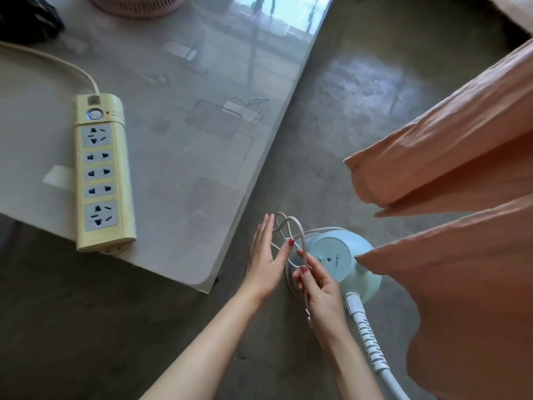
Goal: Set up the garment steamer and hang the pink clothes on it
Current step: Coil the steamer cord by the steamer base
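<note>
The pale blue steamer base (pixel 340 259) stands on the concrete floor, partly hidden by pink clothes (pixel 461 168) hanging at the right. Its white ribbed hose (pixel 372 346) leaves the base toward the bottom edge. A grey-white power cord (pixel 290 226) loops above the base. My right hand (pixel 320 287) pinches this cord between thumb and fingers. My left hand (pixel 266 259) is beside the loops with fingers straight, touching or almost touching the cord. No plug is visible.
A glossy low table (pixel 187 125) fills the upper left; its corner lies close to my left hand. A yellow power strip (pixel 101 174) with its own cord lies near the table's front edge. A pink round object (pixel 135 4) and a black item (pixel 26 21) sit at the back.
</note>
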